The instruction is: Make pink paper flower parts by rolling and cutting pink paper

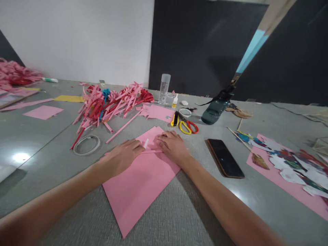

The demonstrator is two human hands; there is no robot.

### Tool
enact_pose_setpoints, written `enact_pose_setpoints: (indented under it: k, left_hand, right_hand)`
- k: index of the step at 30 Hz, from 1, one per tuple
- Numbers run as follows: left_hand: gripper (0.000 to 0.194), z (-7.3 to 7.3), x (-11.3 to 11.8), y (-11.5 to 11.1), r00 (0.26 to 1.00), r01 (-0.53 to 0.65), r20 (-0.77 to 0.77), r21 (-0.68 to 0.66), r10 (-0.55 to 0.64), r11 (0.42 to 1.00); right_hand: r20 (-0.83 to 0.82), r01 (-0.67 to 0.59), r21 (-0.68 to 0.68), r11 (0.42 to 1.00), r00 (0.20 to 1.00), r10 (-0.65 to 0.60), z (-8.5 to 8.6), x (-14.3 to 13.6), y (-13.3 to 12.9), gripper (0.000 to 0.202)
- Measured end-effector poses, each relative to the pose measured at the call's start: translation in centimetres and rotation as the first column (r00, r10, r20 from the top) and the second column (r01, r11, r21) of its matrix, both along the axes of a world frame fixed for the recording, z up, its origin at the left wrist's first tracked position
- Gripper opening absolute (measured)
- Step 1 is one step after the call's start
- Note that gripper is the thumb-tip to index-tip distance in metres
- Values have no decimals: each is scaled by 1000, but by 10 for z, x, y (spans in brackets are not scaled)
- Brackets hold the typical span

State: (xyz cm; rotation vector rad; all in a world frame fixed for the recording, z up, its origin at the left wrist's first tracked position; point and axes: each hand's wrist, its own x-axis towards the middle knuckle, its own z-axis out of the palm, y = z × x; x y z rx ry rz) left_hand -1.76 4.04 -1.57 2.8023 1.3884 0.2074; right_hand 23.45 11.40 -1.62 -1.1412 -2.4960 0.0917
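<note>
Head view, our left hand point(126, 152) and right hand point(173, 146) half-curled, both on pink paper point(140, 181), can't tell if we grip it, white stick point(146, 143) between, phone point(225, 159) to right.

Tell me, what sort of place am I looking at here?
Probably an indoor paper-craft workspace, though whether a studio, classroom or home I can't tell. The signs: a pink sheet of paper under the person's hands, a heap of pink and red strips, and scissors.
</note>
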Motion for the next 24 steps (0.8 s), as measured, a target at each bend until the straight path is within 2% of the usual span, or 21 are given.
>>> enact_pose_setpoints:
  k: [3,6,9,11,13,18,24]
  left_hand:
    - [31,2,1,-16,1000,-24,14,-43,25,999]
    - [33,5,3,-27,999,5,43,-92,-1,996]
    - [42,5,9,-34,996,22,94,-100,-12,995]
    - [37,4,15,-37,994,20,112,-91,-10,996]
    - [34,2,20,-38,993,18,117,-73,-9,997]
    - [34,-4,23,-36,991,8,135,-28,-4,1000]
    - [31,-4,19,-33,966,78,242,51,-88,996]
  right_hand:
    - [7,42,62,997,999,-43,-1,2,-2,29]
    - [-38,45,117,992,998,-41,10,3,-8,21]
    - [-83,-65,74,995,994,71,30,-3,-17,15]
    - [-97,-201,-34,979,976,197,41,-10,-24,15]
    - [-95,-285,-133,949,957,274,46,-16,-29,15]
    - [-33,-339,-308,889,938,346,33,-21,-33,17]
    - [-58,-304,-363,881,951,305,24,-23,-31,16]
